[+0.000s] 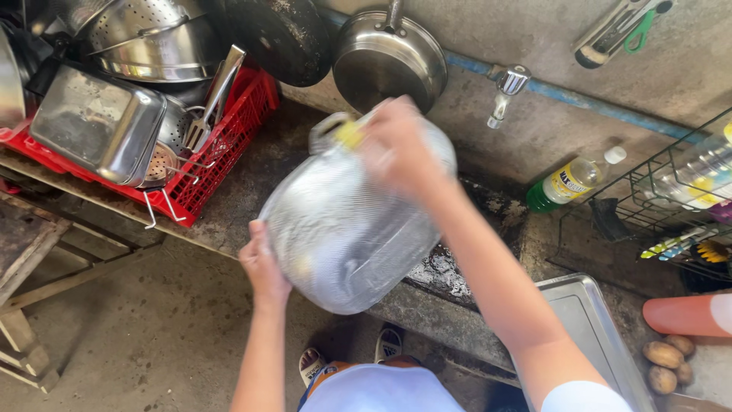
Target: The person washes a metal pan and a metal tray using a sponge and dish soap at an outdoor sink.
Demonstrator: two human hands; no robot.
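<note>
Here, a large metal pot (343,229) is held tilted over the concrete desk (252,191) by two bare hands

The pot's rim is gripped by the left hand (263,267), fingers closed around its lower left edge, while a yellow scrubber (349,134) is pressed against the pot's upper surface by the blurred right hand (400,145), closed over it. A red rack (229,145) stacked with steel pans is seen at the left, a tap (505,90) on a blue pipe behind, a green-liquid bottle (568,183) to the right, potatoes (667,358) at the lower right
</note>
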